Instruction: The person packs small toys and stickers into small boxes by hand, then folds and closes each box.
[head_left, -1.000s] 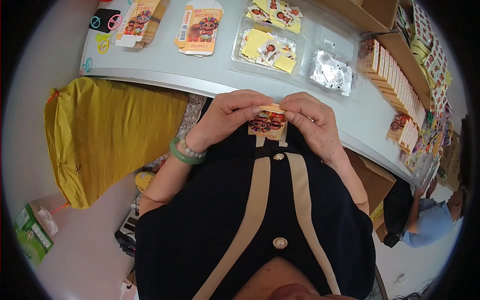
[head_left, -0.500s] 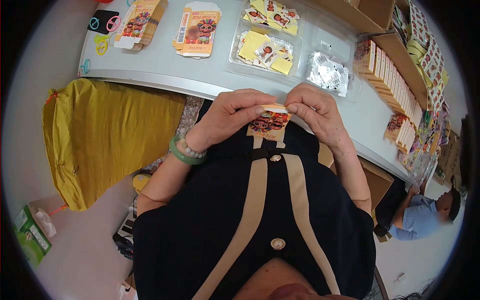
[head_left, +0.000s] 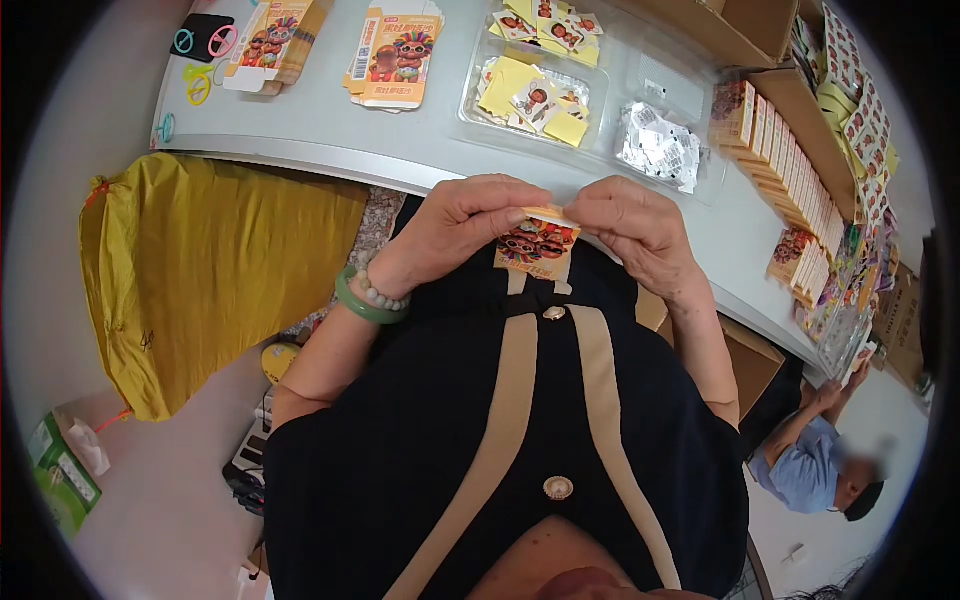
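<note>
Between my hands, just off the table's front edge, is a small orange printed cardboard box (head_left: pixel 537 250) with cartoon figures on its face. My left hand (head_left: pixel 465 222) pinches it at the upper left, the thumb lying near its top edge. At the upper right corner, by the top flap, my right hand (head_left: pixel 640 232) has its fingers curled and pressed together, touching the box. Whether anything is inside the box cannot be seen.
On the table (head_left: pixel 400 150) lie flat box stacks (head_left: pixel 395 60), clear trays with yellow cards (head_left: pixel 530 95) and silvery packets (head_left: pixel 660 145). A row of filled-out boxes (head_left: pixel 790 150) stands right, near open cartons (head_left: pixel 745 30). A yellow sack (head_left: pixel 220 280) is at left; another person (head_left: pixel 805 465) works at right.
My right thumb has slid off the box's front face, and the right fingers have curled in at its top corner. My left hand keeps its pinch. The other person has leaned and reached forward.
</note>
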